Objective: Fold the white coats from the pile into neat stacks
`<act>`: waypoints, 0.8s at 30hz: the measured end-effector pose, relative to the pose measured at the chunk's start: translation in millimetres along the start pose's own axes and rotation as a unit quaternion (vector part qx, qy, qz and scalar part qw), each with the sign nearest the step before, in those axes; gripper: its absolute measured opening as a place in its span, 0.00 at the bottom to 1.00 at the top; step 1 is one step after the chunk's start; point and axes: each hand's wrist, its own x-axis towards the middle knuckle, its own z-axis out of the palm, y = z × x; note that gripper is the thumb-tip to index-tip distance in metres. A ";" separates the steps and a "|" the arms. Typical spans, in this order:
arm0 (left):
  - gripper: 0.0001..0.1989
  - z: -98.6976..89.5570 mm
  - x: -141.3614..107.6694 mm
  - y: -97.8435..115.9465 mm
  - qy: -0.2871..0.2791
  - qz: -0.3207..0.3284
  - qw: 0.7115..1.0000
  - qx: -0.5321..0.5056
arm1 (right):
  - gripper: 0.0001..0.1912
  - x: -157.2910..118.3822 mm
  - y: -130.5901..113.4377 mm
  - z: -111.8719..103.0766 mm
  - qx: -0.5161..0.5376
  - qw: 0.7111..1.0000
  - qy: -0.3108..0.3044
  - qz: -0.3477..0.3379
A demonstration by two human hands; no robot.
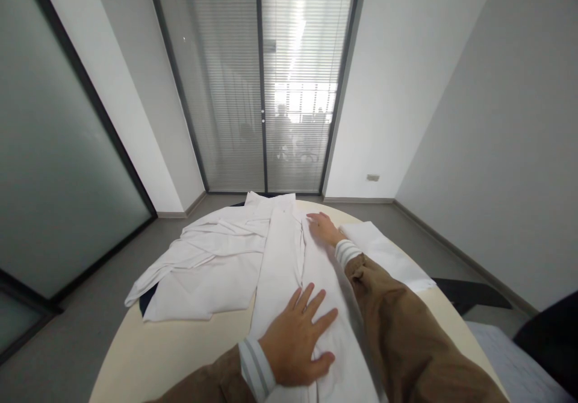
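A white long-sleeved garment (282,252), which looks like a coat, lies spread on a round pale table (180,349). Its sleeve (198,243) stretches out wrinkled to the left, and a long strip of it runs down the middle toward me. My left hand (298,337) rests flat on the near part of this strip, fingers spread. Farther off, my right hand (324,228) lies on the garment's right side close to its upper end, fingers stretched out. Neither hand shows anything gripped in it.
Right of my right forearm lies a folded white cloth (388,255). Something dark blue (147,297) shows under the garment's left side. Beyond the table's right edge are a black object (553,343) and a whitish surface (510,355). Glass doors with blinds (235,102) stand behind.
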 end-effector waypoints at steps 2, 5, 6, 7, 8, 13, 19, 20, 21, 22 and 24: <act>0.36 0.4 0.1 0.4 0.008 -0.006 1.000 0.003 | 0.24 -7.2 -6.8 3.9 -0.033 0.999 -0.030 -0.019; 0.34 2.1 0.0 0.8 0.021 -0.016 1.000 0.007 | 0.29 -16.8 -13.4 9.6 -0.079 0.995 -0.051 -0.017; 0.34 2.7 -0.2 0.8 0.023 -0.018 1.000 0.007 | 0.30 -19.1 -14.8 11.1 -0.090 0.994 -0.055 -0.014; 0.34 3.2 -0.3 0.9 0.023 -0.019 1.000 0.007 | 0.31 -20.8 -16.0 12.3 -0.100 0.993 -0.059 -0.012; 0.33 3.5 -0.5 0.9 0.022 -0.019 1.000 0.006 | 0.32 -21.8 -16.8 13.1 -0.108 0.992 -0.062 -0.011; 0.33 1.9 -1.2 1.5 0.018 -0.015 1.000 0.005 | 0.36 -19.8 -18.2 11.1 -0.136 0.989 -0.063 0.002; 0.33 0.0 -1.2 2.0 0.016 -0.014 1.000 0.002 | 0.24 -18.5 -23.9 5.9 -0.177 0.983 -0.041 -0.043; 0.33 0.2 -1.1 2.0 0.016 -0.014 1.000 0.003 | 0.22 -19.1 -25.9 6.1 -0.182 0.982 -0.027 -0.043; 0.33 0.4 -0.9 1.9 0.017 -0.015 1.000 0.003 | 0.21 -19.9 -28.0 6.5 -0.188 0.981 -0.016 -0.043; 0.32 0.6 -0.8 1.8 0.018 -0.014 1.000 0.002 | 0.20 -20.7 -30.2 6.8 -0.195 0.980 -0.006 -0.042; 0.32 0.8 -0.5 1.8 0.018 -0.015 1.000 0.001 | 0.20 -21.7 -34.7 6.9 -0.210 0.977 0.013 -0.029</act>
